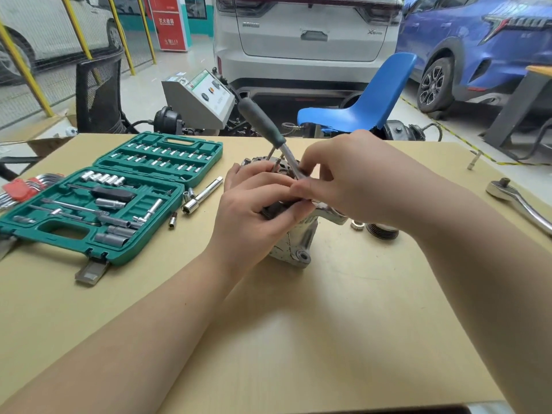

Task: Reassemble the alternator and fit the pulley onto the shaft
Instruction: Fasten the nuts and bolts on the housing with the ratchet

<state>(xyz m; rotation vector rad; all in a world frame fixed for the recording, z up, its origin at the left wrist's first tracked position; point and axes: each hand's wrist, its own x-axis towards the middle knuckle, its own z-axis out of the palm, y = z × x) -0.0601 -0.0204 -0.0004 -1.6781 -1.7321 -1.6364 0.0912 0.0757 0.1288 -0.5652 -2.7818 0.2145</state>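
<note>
The silver alternator (294, 246) stands on the table's middle, mostly hidden by both hands. My left hand (254, 210) wraps round its top and a dark part there. My right hand (355, 180) pinches the metal shank of a driver with a dark grey handle (261, 122), which leans up and to the left out of the alternator's top. Two thin bolts (273, 158) stick up beside the shank. The ribbed pulley (382, 233) and a nut (357, 225) lie on the table just right of the alternator, under my right wrist.
An open green socket set (98, 198) lies at the left, with loose sockets (191, 201) and hex keys (21, 189) near it. A ratchet handle (519, 201) and a small extension (474, 159) lie at the right. A blue chair (370, 97) and parked cars stand beyond the table (298, 324).
</note>
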